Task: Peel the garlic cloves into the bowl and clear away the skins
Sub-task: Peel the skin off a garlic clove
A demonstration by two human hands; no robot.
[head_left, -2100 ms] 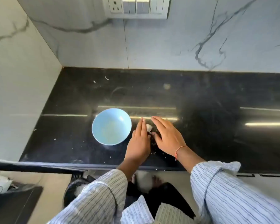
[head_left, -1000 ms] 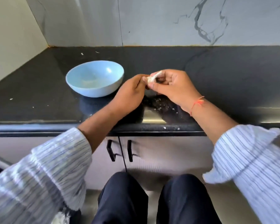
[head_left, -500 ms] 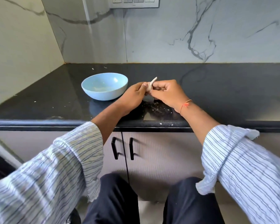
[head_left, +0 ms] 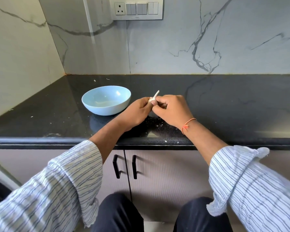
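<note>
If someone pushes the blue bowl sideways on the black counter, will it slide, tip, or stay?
The blue bowl would probably slide rather than tip: it is low and wide, and the counter looks polished. It seems nearly empty, so likely light and easy to shift. Its rounded underside might let it rock a little.

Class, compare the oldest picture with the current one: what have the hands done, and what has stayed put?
Both hands have lifted off the black counter. The left hand and right hand now pinch a garlic clove between them, a strip of skin sticking up. The blue bowl stays left of the hands; skin bits still litter the counter.
</note>
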